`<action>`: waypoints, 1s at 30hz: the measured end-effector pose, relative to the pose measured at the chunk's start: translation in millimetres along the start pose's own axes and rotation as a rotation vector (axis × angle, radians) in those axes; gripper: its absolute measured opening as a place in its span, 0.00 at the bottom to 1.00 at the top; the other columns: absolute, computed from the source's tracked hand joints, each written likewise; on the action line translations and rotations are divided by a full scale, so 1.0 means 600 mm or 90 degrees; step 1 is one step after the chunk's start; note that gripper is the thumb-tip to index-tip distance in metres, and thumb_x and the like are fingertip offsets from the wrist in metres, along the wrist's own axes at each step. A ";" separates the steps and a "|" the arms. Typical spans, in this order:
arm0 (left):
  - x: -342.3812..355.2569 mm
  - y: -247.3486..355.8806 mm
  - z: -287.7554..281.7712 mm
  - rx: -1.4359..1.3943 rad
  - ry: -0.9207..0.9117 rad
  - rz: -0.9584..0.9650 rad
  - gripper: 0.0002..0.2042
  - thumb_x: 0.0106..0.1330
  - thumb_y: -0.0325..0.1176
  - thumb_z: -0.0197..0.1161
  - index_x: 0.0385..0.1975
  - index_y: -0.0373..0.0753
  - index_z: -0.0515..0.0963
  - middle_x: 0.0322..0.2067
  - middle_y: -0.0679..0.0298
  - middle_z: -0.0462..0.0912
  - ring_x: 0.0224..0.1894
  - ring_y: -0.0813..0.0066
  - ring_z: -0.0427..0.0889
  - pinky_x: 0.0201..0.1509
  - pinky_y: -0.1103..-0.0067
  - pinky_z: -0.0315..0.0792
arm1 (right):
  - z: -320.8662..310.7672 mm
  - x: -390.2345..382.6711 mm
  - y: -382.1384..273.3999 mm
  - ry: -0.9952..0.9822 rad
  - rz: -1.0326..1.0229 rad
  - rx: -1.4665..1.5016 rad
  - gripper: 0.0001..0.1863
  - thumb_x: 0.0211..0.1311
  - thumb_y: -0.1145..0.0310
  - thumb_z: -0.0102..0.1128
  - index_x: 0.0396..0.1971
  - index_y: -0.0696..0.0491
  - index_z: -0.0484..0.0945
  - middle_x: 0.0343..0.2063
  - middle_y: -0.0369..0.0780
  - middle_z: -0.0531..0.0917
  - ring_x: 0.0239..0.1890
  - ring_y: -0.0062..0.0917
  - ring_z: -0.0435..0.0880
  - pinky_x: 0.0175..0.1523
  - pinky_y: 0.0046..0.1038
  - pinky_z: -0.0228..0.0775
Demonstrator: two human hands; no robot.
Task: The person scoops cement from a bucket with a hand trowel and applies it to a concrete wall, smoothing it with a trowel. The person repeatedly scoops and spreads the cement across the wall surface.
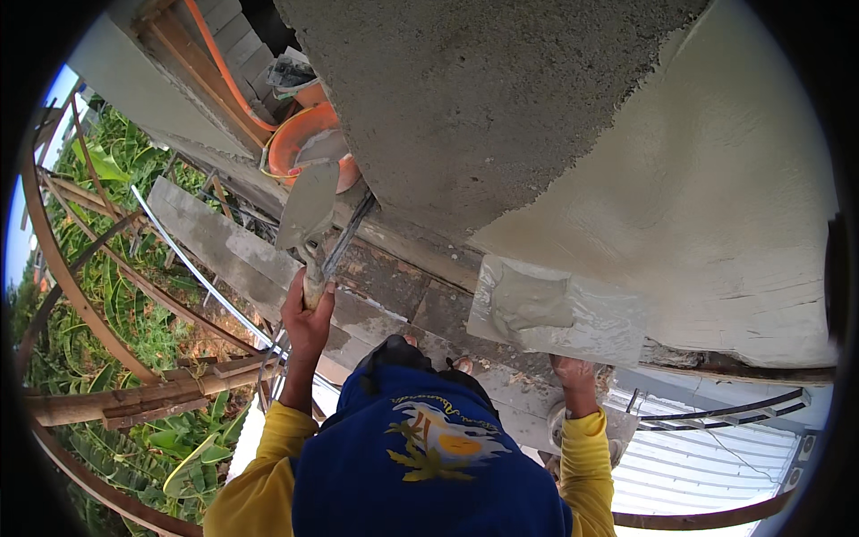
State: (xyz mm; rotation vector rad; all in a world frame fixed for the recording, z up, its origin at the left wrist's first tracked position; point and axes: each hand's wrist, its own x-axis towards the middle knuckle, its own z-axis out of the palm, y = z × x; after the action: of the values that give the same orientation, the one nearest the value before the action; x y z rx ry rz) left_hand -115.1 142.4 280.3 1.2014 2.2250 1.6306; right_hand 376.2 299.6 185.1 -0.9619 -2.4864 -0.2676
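My left hand point(307, 315) is closed around the handle of a mortar-smeared pointed trowel point(310, 201), its blade pointing up and away. At the right, my right hand point(574, 374) grips a flat rectangular plastering float point(608, 313) from below; the float's handle and most of my fingers are hidden. A thick lump of wet mortar point(532, 300) sits on the float's left part. The float is close to the lower edge of a wall, and I cannot tell whether they touch. That wall has rough grey plaster point(501, 98) and a smoother, paler coat point(716, 179) on its right.
An orange bucket point(284, 148) with grey mix stands beyond the trowel. Planks point(224, 246) form a narrow platform along the wall. Brown curved bars and wooden poles point(134, 398) edge the left side, above green plants. A white corrugated roof point(698, 456) lies below at the right.
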 end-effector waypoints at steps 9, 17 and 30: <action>0.039 -0.090 -0.089 -0.122 0.067 -0.161 0.22 0.74 0.25 0.68 0.67 0.30 0.75 0.40 0.67 0.85 0.31 0.86 0.77 0.35 0.85 0.71 | 0.252 0.107 -0.215 0.008 0.019 0.065 0.27 0.57 0.69 0.71 0.59 0.58 0.82 0.58 0.55 0.81 0.62 0.57 0.79 0.67 0.59 0.71; 0.124 -0.242 -0.167 -0.092 0.031 -0.161 0.23 0.73 0.24 0.69 0.67 0.32 0.75 0.39 0.69 0.84 0.30 0.88 0.74 0.31 0.86 0.69 | 0.403 0.189 -0.316 0.048 0.130 -0.011 0.23 0.67 0.63 0.68 0.59 0.56 0.80 0.57 0.52 0.84 0.60 0.52 0.82 0.65 0.56 0.73; 0.184 -0.322 -0.192 -0.157 -0.005 -0.216 0.23 0.74 0.26 0.68 0.67 0.30 0.74 0.34 0.68 0.82 0.27 0.87 0.73 0.29 0.85 0.68 | 0.287 0.312 -0.278 -0.052 0.186 0.070 0.32 0.67 0.54 0.73 0.62 0.60 0.78 0.60 0.53 0.80 0.66 0.53 0.74 0.74 0.53 0.55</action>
State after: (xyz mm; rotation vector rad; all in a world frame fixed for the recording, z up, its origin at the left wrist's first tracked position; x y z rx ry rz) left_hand -350.3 110.4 199.3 0.7222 2.0108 1.6875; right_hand 82.0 344.3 121.8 -1.2920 -2.3620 0.0022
